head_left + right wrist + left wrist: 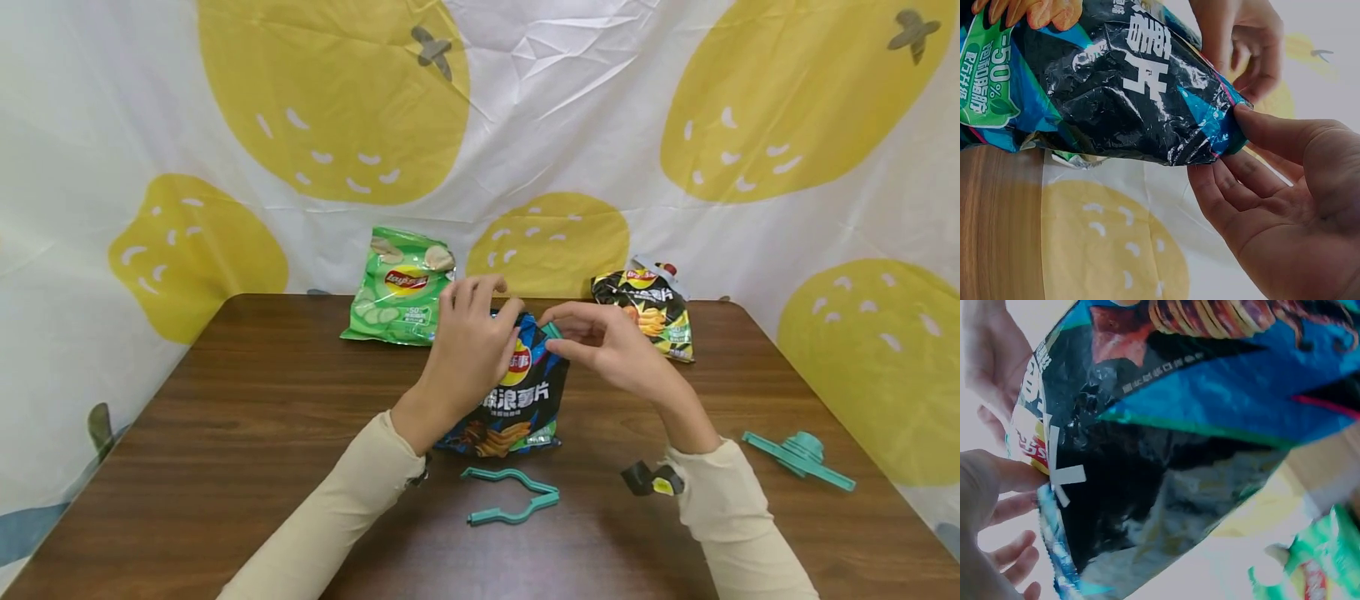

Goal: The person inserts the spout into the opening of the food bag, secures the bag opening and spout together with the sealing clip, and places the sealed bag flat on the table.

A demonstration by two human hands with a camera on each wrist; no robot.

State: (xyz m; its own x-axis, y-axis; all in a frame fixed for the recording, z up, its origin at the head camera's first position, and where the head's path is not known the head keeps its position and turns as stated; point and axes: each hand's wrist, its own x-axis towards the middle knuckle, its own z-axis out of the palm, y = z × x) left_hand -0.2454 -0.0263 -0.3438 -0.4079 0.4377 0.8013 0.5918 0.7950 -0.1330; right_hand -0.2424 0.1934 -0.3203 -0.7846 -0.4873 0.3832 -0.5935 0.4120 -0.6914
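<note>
A blue and black chip bag (525, 408) stands upright on the table. My left hand (472, 346) is at its top left and hides part of its front; in the left wrist view, a finger or thumb pinches the bag's crinkled edge while the other fingers curl loosely. At the top right corner, my right hand (611, 346) pinches the bag with thumb and fingers. A teal piece (552, 330), like the end of a bag clip, shows at that corner. An unfolded teal bag clip (542, 502) lies in front of the bag.
Leaning at the back left is a green chip bag (397, 292). A black and yellow chip bag (667, 321) stands at the back right. Near the right edge lies a teal clip with a round cap (802, 454). A patterned cloth (555, 142) hangs behind the wooden table (247, 467).
</note>
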